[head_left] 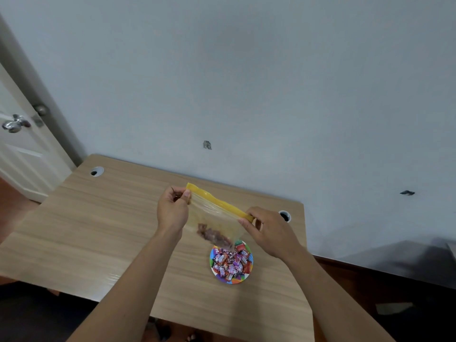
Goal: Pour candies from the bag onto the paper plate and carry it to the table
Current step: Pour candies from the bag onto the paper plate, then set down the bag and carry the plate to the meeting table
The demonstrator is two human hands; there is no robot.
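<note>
A clear plastic bag [215,213] with a yellow zip strip hangs in the air above the desk. My left hand [172,209] pinches its left top corner and my right hand [267,229] pinches its right top corner. A few dark candies sit blurred in the bag's lower corner. Right below the bag stands a colourful striped paper plate [234,280] heaped with several wrapped candies [230,262] in purple, red and white.
The wooden desk [98,230] stands against a pale wall, with round cable holes at the back left [96,171] and back right [285,215]. A white door [17,149] with a metal handle is at the left. Dark floor lies to the right.
</note>
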